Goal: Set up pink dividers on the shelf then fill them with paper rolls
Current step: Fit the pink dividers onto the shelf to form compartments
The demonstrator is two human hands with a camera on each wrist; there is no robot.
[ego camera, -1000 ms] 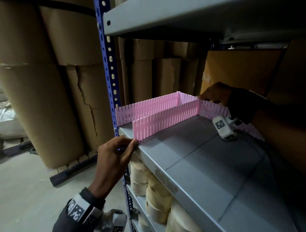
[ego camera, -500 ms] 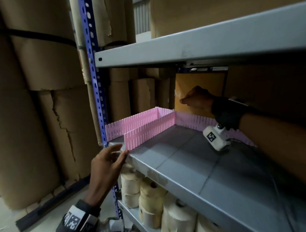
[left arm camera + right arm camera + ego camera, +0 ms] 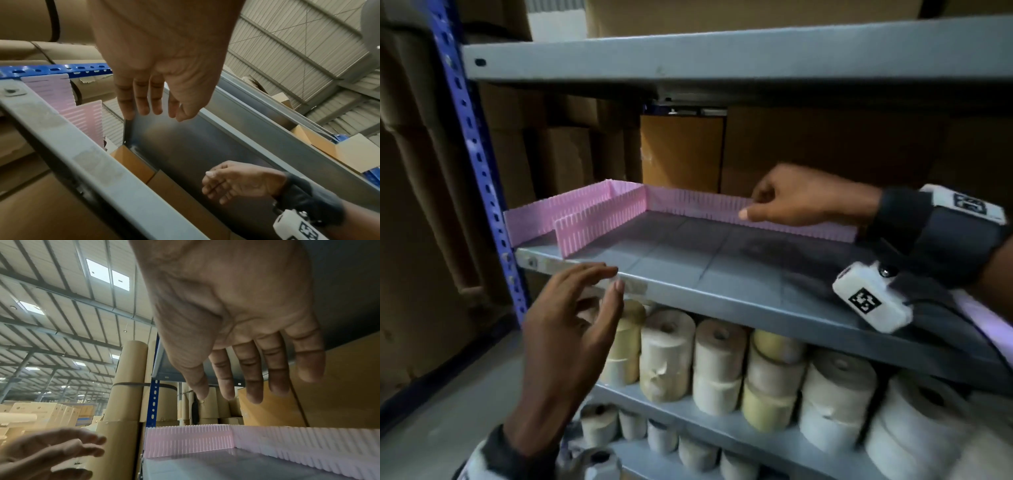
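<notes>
Pink slotted dividers stand on the grey shelf [image 3: 722, 274]: a long back strip [image 3: 695, 205] and two side strips [image 3: 599, 226] running to the front at the left. My right hand [image 3: 751, 205] hovers at the back strip's top edge with relaxed, straight fingers [image 3: 255, 386] and holds nothing. Just in front of the shelf's front edge my left hand [image 3: 613, 279] is spread, clear of the dividers. Several paper rolls [image 3: 719, 363] stand on the shelf below.
The upper grey shelf [image 3: 722, 58] hangs low over the working shelf. A blue slotted upright [image 3: 469, 144] bounds the left side. Brown boxes [image 3: 681, 154] stand behind the back strip, and large cardboard rolls [image 3: 407, 205] stand at the left.
My left hand has let go of the front end of the side strip and drawn back before the shelf edge. My right hand has slid right along the back strip.
</notes>
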